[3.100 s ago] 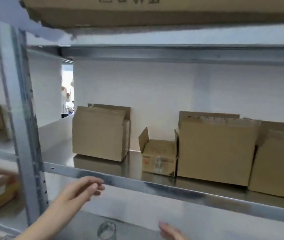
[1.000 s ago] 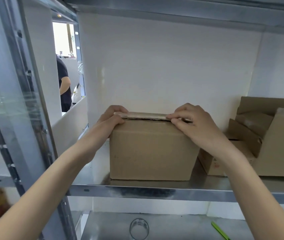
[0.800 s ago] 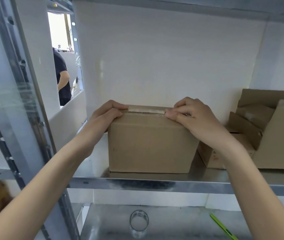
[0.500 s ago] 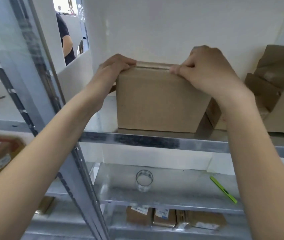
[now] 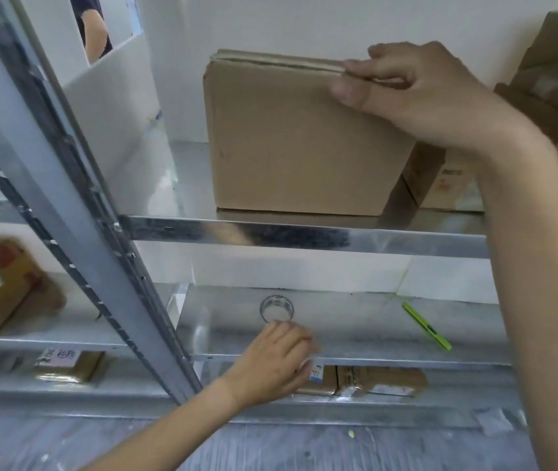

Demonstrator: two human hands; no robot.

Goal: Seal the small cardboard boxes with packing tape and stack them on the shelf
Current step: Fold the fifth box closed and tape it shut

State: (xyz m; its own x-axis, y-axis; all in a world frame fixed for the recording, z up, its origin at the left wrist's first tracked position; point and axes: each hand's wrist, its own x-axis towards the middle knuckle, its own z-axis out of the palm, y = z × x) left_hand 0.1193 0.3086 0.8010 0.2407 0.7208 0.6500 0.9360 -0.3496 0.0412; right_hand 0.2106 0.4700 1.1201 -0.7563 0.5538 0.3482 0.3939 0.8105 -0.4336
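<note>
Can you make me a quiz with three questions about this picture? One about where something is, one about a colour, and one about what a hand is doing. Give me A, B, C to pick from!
1. Where does the roll of clear tape stand?
A. on top of the cardboard box
B. on the shelf below the cardboard box
C. on the floor

2. What colour is the pen-like tool on the lower shelf?
A. green
B. red
C. black

3. What is the right hand doing?
A. hanging free
B. holding the tape
C. pinching the top flaps of the cardboard box

Answers:
1 B: the roll sits on the metal shelf one level under the box, with the left hand reaching at it.
2 A: it is bright green.
3 C: thumb in front, fingers on top, at the box's upper right edge.
</note>
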